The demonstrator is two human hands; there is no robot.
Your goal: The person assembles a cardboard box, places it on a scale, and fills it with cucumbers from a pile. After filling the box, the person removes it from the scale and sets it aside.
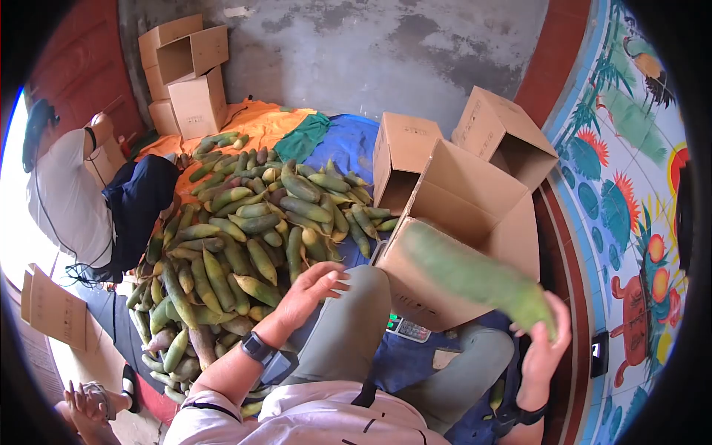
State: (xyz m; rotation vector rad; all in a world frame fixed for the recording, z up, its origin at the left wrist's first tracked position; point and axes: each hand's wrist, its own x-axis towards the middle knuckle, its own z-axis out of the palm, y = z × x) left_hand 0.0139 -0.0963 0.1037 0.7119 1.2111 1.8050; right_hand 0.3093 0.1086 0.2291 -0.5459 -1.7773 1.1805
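A large green radish-like vegetable (475,278), blurred by motion, slants across the front of an open cardboard box (512,237). Its lower right end is in my right hand (545,345), whose fingers curl around it. My left hand (315,289) is raised above my left knee, fingers apart, with nothing in it. Left of it lies a big pile of similar green vegetables (245,230). Beneath the box, between my legs, part of a scale (408,328) with a lit display and keys shows.
More cardboard boxes stand behind the open box (406,148) and at the back left (196,100). A person (74,193) sits beyond the pile at left. Another person's hands (81,408) show at bottom left. A painted wall (623,185) borders the right side.
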